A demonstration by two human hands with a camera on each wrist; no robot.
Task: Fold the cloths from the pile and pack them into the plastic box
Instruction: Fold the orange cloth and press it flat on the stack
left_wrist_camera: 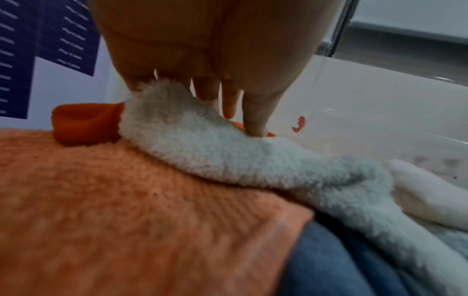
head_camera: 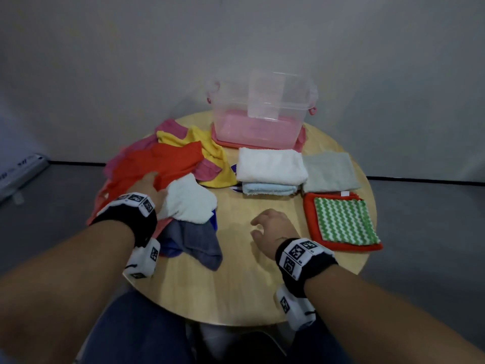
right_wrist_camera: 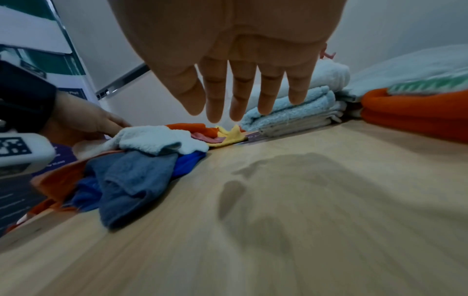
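A loose pile of cloths lies on the left of the round wooden table (head_camera: 236, 279): a red one (head_camera: 162, 161), a yellow one (head_camera: 207, 148), a pink one (head_camera: 170, 126), a grey-blue one (head_camera: 196, 240) and a fluffy white cloth (head_camera: 189, 200). My left hand (head_camera: 160, 187) reaches into the pile and pinches the edge of the white cloth (left_wrist_camera: 202, 150) between thumb and fingers (left_wrist_camera: 253, 120). My right hand (head_camera: 262, 227) hovers just above bare table, fingers relaxed and holding nothing (right_wrist_camera: 240, 100). The clear plastic box (head_camera: 228, 122) stands open at the back on its pink lid.
Folded cloths lie on the right: a white one (head_camera: 270, 165) on a light blue one (head_camera: 267, 189), a grey-green one (head_camera: 329, 170), and a green zigzag one (head_camera: 343, 222) on a red one. Bare table shows at the front centre.
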